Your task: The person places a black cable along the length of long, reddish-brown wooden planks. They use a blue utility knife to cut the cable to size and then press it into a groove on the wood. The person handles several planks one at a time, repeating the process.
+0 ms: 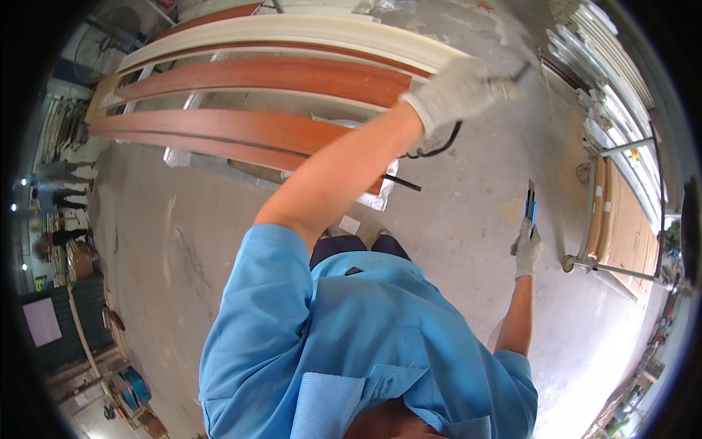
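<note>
My left hand [464,91], in a pale work glove, reaches across to the far ends of the long boards. It is smeared by motion, but its fingers look closed on a short dark strip [521,72] that pokes out beyond them. Out to the right, my gloved right hand [526,252] grips a blue utility knife [530,211], its blade pointing away from me. Below my left wrist, a black flexible strip [442,148] curls out near the board ends. Another black strip end [402,183] juts from the nearest reddish-brown board [219,128].
More reddish-brown boards [278,77] and a cream one [307,29] lie on supports ahead. At the right stands a wheeled metal rack [621,274] with long cartons [621,219] and silvery profiles [607,73]. People [66,183] stand far left, with a fan [106,44] beyond.
</note>
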A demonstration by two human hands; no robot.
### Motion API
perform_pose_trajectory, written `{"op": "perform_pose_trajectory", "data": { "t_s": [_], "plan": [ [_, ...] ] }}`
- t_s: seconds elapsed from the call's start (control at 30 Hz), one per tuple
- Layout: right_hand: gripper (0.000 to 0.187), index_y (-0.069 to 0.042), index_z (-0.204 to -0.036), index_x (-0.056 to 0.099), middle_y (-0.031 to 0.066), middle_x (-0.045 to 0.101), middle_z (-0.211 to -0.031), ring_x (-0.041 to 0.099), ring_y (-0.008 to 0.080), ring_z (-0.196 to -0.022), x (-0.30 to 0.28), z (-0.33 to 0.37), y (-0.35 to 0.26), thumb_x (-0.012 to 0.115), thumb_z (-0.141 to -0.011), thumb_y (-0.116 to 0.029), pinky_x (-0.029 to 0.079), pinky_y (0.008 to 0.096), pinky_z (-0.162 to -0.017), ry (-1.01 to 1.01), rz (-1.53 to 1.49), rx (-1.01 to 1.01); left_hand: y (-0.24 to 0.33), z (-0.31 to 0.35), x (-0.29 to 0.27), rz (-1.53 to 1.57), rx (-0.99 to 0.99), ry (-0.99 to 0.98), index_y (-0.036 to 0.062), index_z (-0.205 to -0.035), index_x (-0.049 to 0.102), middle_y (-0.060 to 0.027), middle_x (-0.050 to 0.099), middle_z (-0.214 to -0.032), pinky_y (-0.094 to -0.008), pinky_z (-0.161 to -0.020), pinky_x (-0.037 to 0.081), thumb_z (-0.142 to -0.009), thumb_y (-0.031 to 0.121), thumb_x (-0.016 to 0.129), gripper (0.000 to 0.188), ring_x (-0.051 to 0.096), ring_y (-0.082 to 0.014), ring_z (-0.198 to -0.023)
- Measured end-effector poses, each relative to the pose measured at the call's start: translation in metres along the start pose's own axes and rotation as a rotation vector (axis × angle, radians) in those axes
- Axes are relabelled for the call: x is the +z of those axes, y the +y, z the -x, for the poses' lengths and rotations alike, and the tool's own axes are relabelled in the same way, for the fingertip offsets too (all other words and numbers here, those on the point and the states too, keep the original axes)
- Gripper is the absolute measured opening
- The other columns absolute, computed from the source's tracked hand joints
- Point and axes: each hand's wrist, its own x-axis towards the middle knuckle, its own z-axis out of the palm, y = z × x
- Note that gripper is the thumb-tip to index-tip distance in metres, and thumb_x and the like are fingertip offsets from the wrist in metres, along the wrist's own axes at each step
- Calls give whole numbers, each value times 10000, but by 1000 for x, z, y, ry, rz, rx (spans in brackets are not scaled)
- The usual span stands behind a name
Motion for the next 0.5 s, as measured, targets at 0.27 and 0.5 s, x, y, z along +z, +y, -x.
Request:
{"op": "perform_pose_trajectory", "data": {
  "t_s": [0.27,0.5],
  "plan": [
    [258,-100,-1046,627,-28,526,-676,555,91,-518,22,43,19,640,-1016,-357,463,259,-446,9,-441,117,-16,38,-166,29,-312,144,67,-1013,737,9,693,-893,-217,-598,419,-1018,363,600,326,568,-48,-701],
    [234,-80,-1028,649,-39,503,-667,474,53,-537,102,62,-94,694,-990,-307,364,237,-479,105,-584,-148,-45,132,-327,53,-22,471,74,-1092,669,7,678,-984,-207,-622,446,-1081,313,513,286,585,-69,-763]
  ]
}}
